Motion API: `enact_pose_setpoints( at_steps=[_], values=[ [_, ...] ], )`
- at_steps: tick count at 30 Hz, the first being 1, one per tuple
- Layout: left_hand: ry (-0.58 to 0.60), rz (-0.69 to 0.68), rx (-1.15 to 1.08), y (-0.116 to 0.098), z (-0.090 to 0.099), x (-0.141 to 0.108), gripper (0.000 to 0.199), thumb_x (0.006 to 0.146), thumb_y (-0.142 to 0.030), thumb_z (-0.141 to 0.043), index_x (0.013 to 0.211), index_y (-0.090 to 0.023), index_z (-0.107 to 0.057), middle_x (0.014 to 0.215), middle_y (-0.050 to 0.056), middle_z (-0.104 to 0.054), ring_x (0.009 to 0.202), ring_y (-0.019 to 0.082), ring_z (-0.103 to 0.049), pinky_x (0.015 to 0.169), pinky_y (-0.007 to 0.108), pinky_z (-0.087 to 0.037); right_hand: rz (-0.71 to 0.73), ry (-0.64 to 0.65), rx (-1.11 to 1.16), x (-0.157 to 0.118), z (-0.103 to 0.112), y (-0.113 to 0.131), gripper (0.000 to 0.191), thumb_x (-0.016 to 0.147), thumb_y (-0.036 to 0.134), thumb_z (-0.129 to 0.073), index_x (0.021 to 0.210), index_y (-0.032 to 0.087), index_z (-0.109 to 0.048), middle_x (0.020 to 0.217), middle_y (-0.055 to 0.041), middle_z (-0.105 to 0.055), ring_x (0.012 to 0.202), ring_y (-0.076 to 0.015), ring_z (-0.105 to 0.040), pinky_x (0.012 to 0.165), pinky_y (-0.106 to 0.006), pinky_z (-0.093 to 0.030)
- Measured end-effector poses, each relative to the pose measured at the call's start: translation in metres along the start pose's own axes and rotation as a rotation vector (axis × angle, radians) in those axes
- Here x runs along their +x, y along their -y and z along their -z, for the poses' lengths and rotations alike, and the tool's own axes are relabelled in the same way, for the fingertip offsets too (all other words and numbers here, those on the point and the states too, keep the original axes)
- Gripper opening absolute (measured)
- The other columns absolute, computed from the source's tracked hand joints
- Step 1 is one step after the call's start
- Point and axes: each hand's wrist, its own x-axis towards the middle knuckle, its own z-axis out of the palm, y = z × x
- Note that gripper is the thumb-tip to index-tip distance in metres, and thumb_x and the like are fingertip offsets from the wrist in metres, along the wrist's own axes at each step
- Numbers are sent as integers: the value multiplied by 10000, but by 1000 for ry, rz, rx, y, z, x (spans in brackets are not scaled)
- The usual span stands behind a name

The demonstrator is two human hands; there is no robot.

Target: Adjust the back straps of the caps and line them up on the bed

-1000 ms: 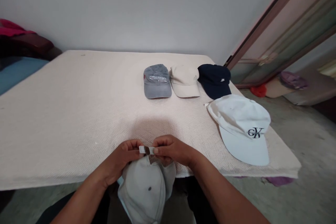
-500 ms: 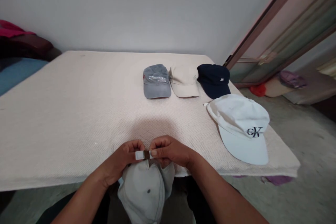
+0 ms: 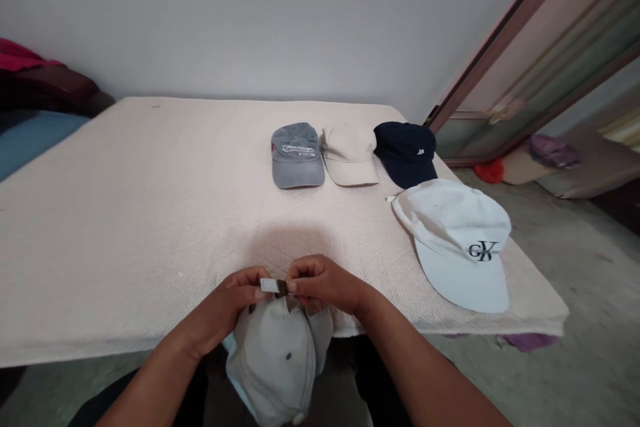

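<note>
A light grey cap [image 3: 275, 353] hangs at the table's front edge with its back strap uppermost. My left hand [image 3: 240, 300] pinches the pale end of that strap [image 3: 269, 285] between thumb and fingers. Right beside it, my right hand [image 3: 320, 283] is closed on the strap at its brown buckle [image 3: 283, 287]. Parts of the fingers are hidden behind the strap and the cap's back opening.
On the cloth-covered table [image 3: 125, 227] a grey-blue cap [image 3: 299, 157], a beige cap [image 3: 350, 153] and a navy cap [image 3: 407, 153] sit in a row. A larger white cap [image 3: 455, 240] with dark letters lies nearer, at the right edge. Behind rises a wall [image 3: 250, 20].
Both hands have lifted the strap slightly, and its pale end now tilts a little. The cap has shifted slightly with them. The caps on the table stay put.
</note>
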Motion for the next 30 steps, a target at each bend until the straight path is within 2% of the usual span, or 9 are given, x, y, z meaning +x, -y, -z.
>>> enact_pose_setpoints(
  at_steps=[4, 8, 14, 16, 21, 27, 30],
  values=[
    [30, -41, 51, 0, 1, 0, 258, 719, -404, -665, 799, -159, -650, 686, 20, -596, 618, 138, -505, 582, 239, -371, -13, -13, 64, 1, -3, -1, 257, 743, 371, -663, 703, 150, -537, 546, 52, -498, 437, -42, -408, 409, -167, -330],
    [8, -30, 33, 1, -1, 2, 165, 755, -315, -648, 694, -164, -623, 624, 1, -555, 587, 123, -470, 572, 230, -350, -44, 11, 174, 0, -4, -3, 257, 717, 355, -694, 730, 150, -540, 539, 60, -495, 416, -36, -404, 395, -162, -312],
    [143, -12, -90, -2, -5, -5, 170, 719, -266, -689, 633, -145, -606, 655, 4, -529, 603, 110, -456, 586, 224, -346, -57, 203, 431, -11, -4, 2, 263, 704, 323, -718, 819, 164, -542, 525, 60, -552, 333, -15, -316, 344, -154, -251],
    [164, -20, -118, -2, -5, -7, 175, 719, -267, -693, 632, -140, -610, 658, 8, -529, 600, 106, -453, 577, 219, -342, -47, 233, 446, -13, -3, 3, 255, 712, 304, -713, 849, 164, -549, 534, 52, -575, 322, -19, -336, 337, -153, -265],
    [104, -8, -149, 1, -5, -4, 129, 733, -242, -676, 677, -145, -614, 621, 5, -534, 551, 93, -434, 527, 206, -324, 0, 177, 296, -13, 8, 4, 219, 735, 284, -689, 867, 147, -580, 543, 49, -584, 355, -46, -460, 360, -159, -334],
    [27, -44, -91, 3, -6, 2, 171, 730, -274, -679, 659, -153, -582, 638, 4, -548, 548, 94, -431, 517, 207, -324, 90, 93, 311, -13, 11, 5, 213, 757, 294, -663, 885, 164, -554, 491, 80, -510, 343, -35, -391, 384, -165, -316],
    [-8, -77, -17, 2, -6, 2, 195, 726, -269, -691, 634, -154, -563, 613, -20, -514, 539, 82, -410, 510, 195, -303, 140, 34, 213, -13, 8, 5, 223, 785, 312, -639, 939, 171, -560, 517, 77, -493, 377, -34, -389, 400, -161, -309]
  ],
)
